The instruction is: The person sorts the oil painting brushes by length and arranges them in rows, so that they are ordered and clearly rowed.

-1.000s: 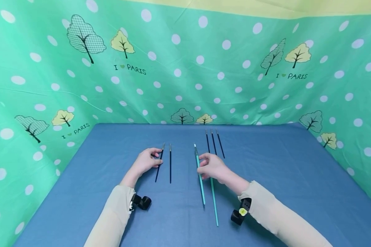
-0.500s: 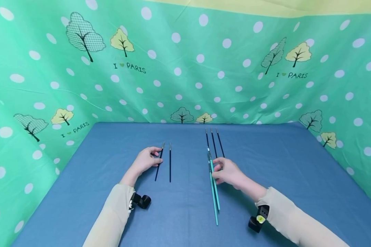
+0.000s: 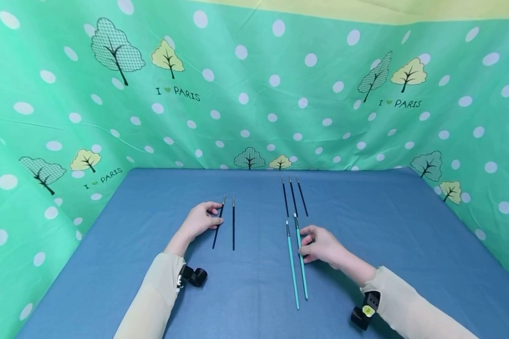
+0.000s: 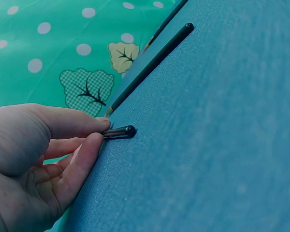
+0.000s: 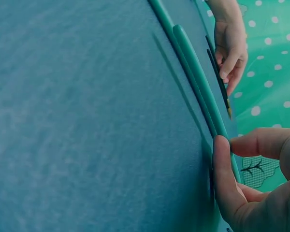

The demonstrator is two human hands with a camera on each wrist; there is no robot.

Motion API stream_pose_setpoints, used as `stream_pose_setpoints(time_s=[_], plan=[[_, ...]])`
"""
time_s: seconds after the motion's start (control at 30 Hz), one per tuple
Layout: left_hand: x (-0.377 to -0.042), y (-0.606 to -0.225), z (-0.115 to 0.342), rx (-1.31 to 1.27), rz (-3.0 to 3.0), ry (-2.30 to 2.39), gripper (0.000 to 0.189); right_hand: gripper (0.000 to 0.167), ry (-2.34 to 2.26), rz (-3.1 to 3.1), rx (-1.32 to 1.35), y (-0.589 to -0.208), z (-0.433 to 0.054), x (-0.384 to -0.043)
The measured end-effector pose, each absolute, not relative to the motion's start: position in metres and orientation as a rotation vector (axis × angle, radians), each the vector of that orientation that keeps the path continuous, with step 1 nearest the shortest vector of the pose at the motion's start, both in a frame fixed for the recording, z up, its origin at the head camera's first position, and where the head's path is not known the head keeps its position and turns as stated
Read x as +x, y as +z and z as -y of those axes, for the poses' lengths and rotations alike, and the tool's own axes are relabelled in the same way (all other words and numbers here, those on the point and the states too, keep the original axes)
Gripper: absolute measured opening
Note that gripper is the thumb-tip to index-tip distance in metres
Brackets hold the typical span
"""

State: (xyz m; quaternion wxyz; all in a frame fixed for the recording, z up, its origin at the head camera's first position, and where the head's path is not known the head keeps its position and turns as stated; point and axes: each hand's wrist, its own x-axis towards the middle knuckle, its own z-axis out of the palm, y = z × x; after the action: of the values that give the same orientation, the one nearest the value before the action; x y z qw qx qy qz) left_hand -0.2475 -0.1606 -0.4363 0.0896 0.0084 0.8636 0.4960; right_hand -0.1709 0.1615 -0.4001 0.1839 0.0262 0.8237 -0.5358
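My left hand point(image 3: 202, 219) pinches a thin black paintbrush point(image 3: 217, 230) between thumb and index finger; its rounded handle end point(image 4: 130, 130) pokes out past the fingertips in the left wrist view. Just right of it a second black paintbrush point(image 3: 233, 226) lies on the table. On the right side, my right hand point(image 3: 320, 245) pinches a teal paintbrush point(image 3: 302, 268) by its upper handle, bristles pointing away from me. Another teal paintbrush point(image 3: 292, 268) lies close to its left, nearly parallel. In the right wrist view, the held teal handle point(image 5: 200, 79) runs between thumb and finger.
Three more black paintbrushes point(image 3: 292, 197) lie side by side farther back, beyond the teal ones. A blue cloth covers the table point(image 3: 152, 188). Behind it hangs a green dotted curtain point(image 3: 254, 84) printed with trees.
My right hand has carried the teal paintbrush rightward and toward me, across the other teal paintbrush to its right side. The left hand stays in place with the black paintbrush.
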Motion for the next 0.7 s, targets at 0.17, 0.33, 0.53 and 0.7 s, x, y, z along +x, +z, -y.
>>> stream_pose_setpoints(time_s=[0.17,0.33,0.53,0.7], plan=[[-0.247,-0.437,0.161,0.028,-2.57,1.475,0.048,0.051,-1.499,-2.345,0.071,-0.403,-0.162,-0.168],[-0.246,-0.436,0.16,0.031,-2.578,1.475,0.048,0.051,-1.478,-2.37,0.057,-0.405,-0.161,-0.166],[-0.244,-0.434,0.16,0.034,-2.576,1.48,0.047,0.052,-1.455,-2.433,0.083,-0.407,-0.159,-0.163],[-0.244,-0.432,0.159,0.018,-2.566,1.489,0.047,0.05,-1.417,-2.479,0.081,-0.406,-0.157,-0.159]])
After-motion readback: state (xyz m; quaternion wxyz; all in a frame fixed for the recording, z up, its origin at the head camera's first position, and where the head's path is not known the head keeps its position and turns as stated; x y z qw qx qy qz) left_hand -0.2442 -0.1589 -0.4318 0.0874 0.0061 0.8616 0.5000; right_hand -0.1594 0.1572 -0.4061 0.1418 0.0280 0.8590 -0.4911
